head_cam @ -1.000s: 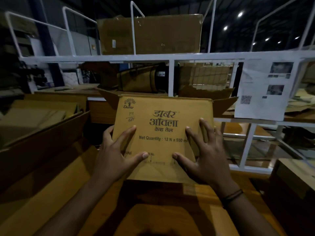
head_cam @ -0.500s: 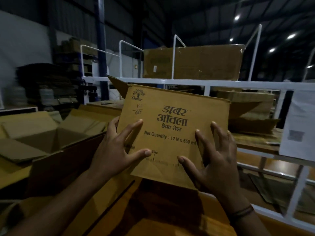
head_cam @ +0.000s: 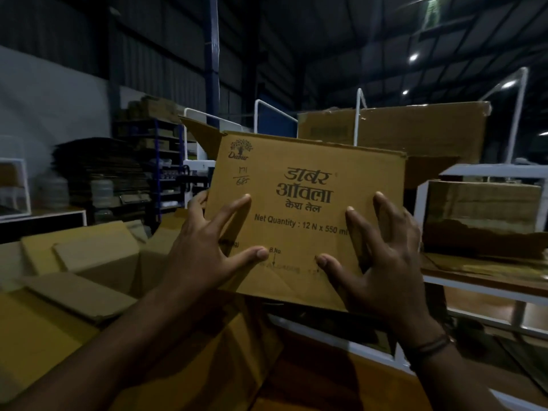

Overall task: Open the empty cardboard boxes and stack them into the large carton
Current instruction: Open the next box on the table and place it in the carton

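- Dim warehouse; small white ceiling lamps (head_cam: 413, 57) glow far right.
- The printed brown cardboard box (head_cam: 308, 203) near me reads sharp; frame edges bend and smear.

Bare to frame edge on both forearms; left hand (head_cam: 204, 262) and right hand (head_cam: 385, 262) bare too. Wears thin dark two-strand wristband (head_cam: 430, 347) on right wrist.
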Demonstrator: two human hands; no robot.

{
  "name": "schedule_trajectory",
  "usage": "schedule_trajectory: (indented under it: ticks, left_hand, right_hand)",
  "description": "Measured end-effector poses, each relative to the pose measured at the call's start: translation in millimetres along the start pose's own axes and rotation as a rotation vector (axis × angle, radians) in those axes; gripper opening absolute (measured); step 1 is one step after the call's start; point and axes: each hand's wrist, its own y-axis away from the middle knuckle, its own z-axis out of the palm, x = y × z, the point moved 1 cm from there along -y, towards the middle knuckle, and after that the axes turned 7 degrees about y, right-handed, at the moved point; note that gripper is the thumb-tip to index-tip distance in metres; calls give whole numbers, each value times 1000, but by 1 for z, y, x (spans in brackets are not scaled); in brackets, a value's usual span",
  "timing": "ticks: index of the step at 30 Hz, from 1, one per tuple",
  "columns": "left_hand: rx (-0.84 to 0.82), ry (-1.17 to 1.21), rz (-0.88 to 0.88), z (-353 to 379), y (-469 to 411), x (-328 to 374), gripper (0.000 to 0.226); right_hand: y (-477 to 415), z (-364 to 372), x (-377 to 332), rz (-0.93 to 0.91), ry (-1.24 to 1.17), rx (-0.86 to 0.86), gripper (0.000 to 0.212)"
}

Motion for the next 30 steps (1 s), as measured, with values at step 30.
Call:
schedule_trajectory:
  ticks: [30]
  left_hand:
    - [53, 16, 12, -95, -98, -156, 100]
  right_hand:
    - [-139, 111, -125, -83, 29, 33, 90]
